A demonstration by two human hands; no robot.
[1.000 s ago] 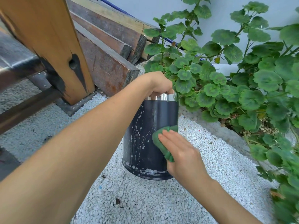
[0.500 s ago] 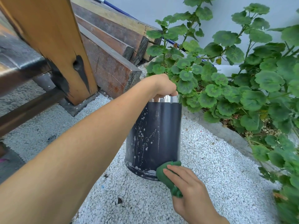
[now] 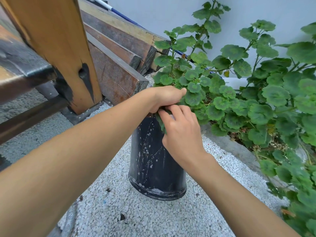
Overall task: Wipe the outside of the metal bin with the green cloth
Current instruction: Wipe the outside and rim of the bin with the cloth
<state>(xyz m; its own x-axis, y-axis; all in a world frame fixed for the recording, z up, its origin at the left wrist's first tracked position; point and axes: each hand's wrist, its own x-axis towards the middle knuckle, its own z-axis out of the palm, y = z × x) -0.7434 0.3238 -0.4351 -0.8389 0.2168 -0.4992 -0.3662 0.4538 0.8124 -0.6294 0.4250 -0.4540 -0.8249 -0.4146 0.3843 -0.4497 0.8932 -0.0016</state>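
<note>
- wooden post (image 3: 56,48) at far left, standing on the gravel (image 3: 136,219).
- left hand (image 3: 164,98): grip closed over the top rim of the metal bin (image 3: 153,159).
- bin upright on the gravel, between post and plant.
- right hand (image 3: 181,130): grip curled on the green cloth (image 3: 161,123), pressed to the bin's upper side, just under the rim.
- leafy plant (image 3: 256,108) on the right.

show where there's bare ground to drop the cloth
Free: gravel in front of the metal bin, between the forearms, and left of it toward the wooden post. Crowded: plant leaves at its right; left hand, right hand and green cloth at the rim.
</note>
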